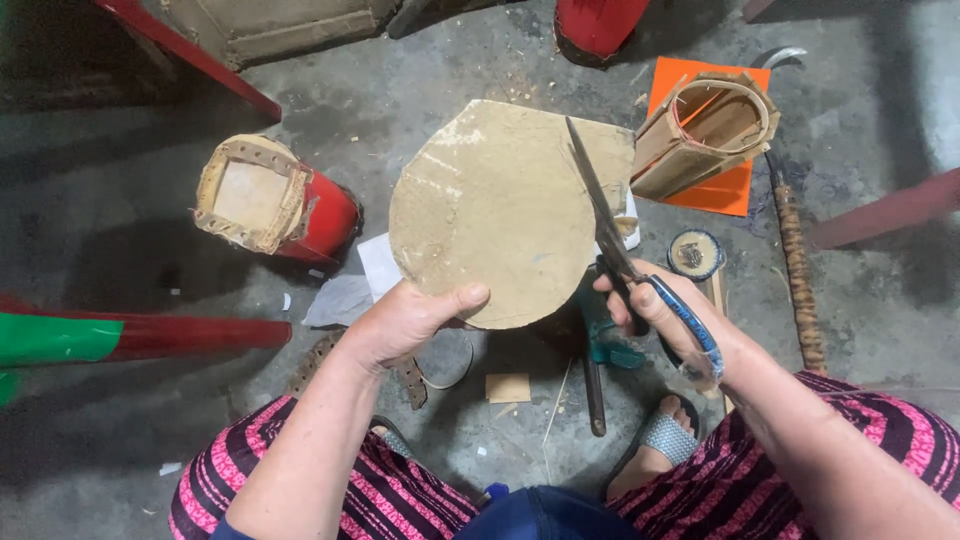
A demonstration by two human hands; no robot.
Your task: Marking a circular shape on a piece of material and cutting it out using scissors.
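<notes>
— Nearest the lens? 
— Striped pink-and-black trousers (330,490) over both knees, sandalled foot (660,440) between them on grey concrete floor (120,230).
— Left hand (405,320)? 
— Clamped on the near rim of the cardboard disc (490,210), thumb on top, fingers curled under. Holds it roughly flat, up off the floor.
— Right hand (665,315)? 
— Closed through the blue-wrapped handles of dark scissors (610,235). Blades run long and narrow, slanting away from the fingers, along the disc's right edge; look nearly shut, touching the rim there.
— Disc itself? 
— Tan, fibrous, rough; curved near the hands, still straight-cut and angular on the far side.
— Around the disc? 
— Left of it, red cylinder (285,205) with laced tan rim. Right of it, rolled cardboard frame (705,130) on orange sheet (725,185); small round tin (695,253) nearer. Beneath, white paper scraps (360,285).
</notes>
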